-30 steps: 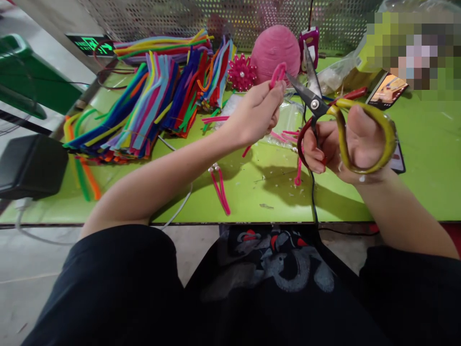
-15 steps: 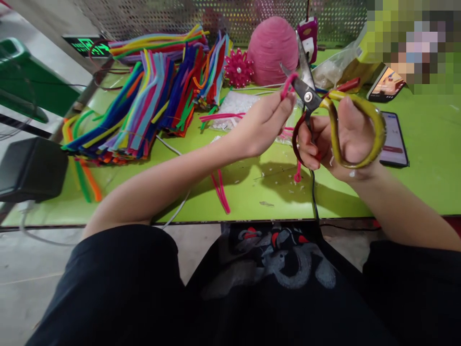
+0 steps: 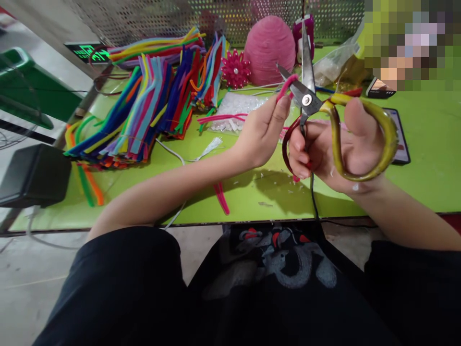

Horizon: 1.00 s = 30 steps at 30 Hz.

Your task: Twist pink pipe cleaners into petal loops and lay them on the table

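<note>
My left hand (image 3: 264, 129) pinches a folded pink pipe cleaner (image 3: 286, 86), its looped end poking up between the blades of a pair of scissors (image 3: 306, 91). My right hand (image 3: 334, 146) grips the scissors by their yellow and red handles, thumb through the yellow loop. The blades stand apart, pointing up and away from me. Both hands hover above the green table (image 3: 252, 192), close together.
A heap of coloured pipe cleaners (image 3: 151, 105) lies at the back left. A pink ball (image 3: 268, 45), a pink flower (image 3: 236, 69), a bag of white beads (image 3: 234, 103), a phone (image 3: 398, 139) and loose pink pieces (image 3: 221, 197) share the table. A black box (image 3: 34, 173) sits far left.
The pink pipe cleaner's loop has moved right into the scissors' blades. Both hands have drawn closer together and the blades now point more upright.
</note>
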Tool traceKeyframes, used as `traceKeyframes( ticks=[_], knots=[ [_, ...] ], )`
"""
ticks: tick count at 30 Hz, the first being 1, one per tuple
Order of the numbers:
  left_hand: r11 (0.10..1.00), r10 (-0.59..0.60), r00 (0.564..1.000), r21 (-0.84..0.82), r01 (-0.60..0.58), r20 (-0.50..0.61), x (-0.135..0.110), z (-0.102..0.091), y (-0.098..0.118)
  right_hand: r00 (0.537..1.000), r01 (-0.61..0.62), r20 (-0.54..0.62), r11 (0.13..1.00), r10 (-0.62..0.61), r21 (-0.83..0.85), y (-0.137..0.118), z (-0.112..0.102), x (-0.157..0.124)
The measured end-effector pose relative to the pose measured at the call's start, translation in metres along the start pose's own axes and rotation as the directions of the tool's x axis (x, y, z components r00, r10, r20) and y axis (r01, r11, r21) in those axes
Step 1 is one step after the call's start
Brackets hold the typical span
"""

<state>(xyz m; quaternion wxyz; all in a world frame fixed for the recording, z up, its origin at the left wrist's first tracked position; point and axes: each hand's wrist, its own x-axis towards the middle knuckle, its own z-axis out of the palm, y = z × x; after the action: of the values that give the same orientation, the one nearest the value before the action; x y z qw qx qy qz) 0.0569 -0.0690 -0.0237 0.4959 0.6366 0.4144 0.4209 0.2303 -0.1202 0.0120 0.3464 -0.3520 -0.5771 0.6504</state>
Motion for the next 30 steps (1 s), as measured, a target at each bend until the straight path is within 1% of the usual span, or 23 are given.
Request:
traceKeyframes(
  ticks=[1, 3, 4, 7, 9, 11, 14, 16, 18, 22, 26, 28, 30],
  knots=[
    [0.996, 0.079, 0.997, 0.031, -0.079, -0.007, 0.001, 0.000, -0.003, 1.000, 0.005, 0.010, 1.000, -0.005, 0.009, 0.000, 0.000, 0.000],
    [0.962, 0.259, 0.965, 0.102, -0.253, -0.043, 0.002, 0.001, -0.009, 1.000, 0.023, -0.002, 0.999, -0.023, 0.027, 0.001, 0.001, -0.001],
    [0.952, 0.291, 0.955, 0.117, -0.284, -0.051, 0.001, 0.001, -0.011, 0.999, 0.034, -0.020, 0.999, -0.034, 0.029, 0.002, 0.001, -0.001],
    [0.950, 0.276, 0.958, 0.176, -0.259, -0.082, 0.000, 0.001, -0.012, 0.996, 0.064, -0.063, 0.998, -0.062, 0.027, 0.007, -0.001, 0.001],
    [0.939, 0.266, 0.962, 0.244, -0.243, -0.066, -0.001, 0.000, -0.011, 0.996, 0.064, -0.059, 0.997, -0.061, 0.043, 0.010, -0.004, 0.003],
    [0.918, 0.280, 0.959, 0.305, -0.252, -0.048, -0.001, -0.002, -0.009, 0.996, 0.065, -0.058, 0.996, -0.061, 0.068, 0.014, -0.006, 0.004],
    [0.887, 0.301, 0.953, 0.377, -0.267, -0.032, -0.001, -0.004, -0.007, 0.989, 0.118, -0.102, 0.986, -0.106, 0.114, 0.016, -0.004, 0.004],
    [0.867, 0.309, 0.951, 0.418, -0.272, -0.021, -0.001, -0.005, -0.007, 0.987, 0.121, -0.121, 0.985, -0.107, 0.122, 0.016, -0.002, 0.003],
    [0.848, 0.324, 0.946, 0.444, -0.289, -0.001, -0.001, -0.006, -0.007, 0.987, 0.103, -0.132, 0.990, -0.089, 0.100, 0.016, 0.001, 0.003],
    [0.829, 0.334, 0.941, 0.461, -0.317, 0.047, 0.002, -0.009, -0.011, 0.977, 0.099, -0.196, 0.994, -0.086, 0.055, 0.017, 0.004, 0.004],
    [0.822, 0.323, 0.946, 0.492, -0.287, 0.013, 0.006, -0.012, -0.013, 0.975, 0.039, -0.220, 0.999, -0.041, -0.012, 0.018, 0.005, 0.002],
    [0.817, 0.307, 0.952, 0.509, -0.271, 0.015, 0.007, -0.013, -0.011, 0.976, 0.040, -0.215, 0.999, -0.041, -0.006, 0.019, 0.006, 0.001],
    [0.792, 0.298, 0.954, 0.548, -0.270, 0.039, 0.007, -0.014, -0.010, 0.973, 0.079, -0.218, 0.997, -0.073, 0.019, 0.017, 0.006, 0.001]
  ],
)
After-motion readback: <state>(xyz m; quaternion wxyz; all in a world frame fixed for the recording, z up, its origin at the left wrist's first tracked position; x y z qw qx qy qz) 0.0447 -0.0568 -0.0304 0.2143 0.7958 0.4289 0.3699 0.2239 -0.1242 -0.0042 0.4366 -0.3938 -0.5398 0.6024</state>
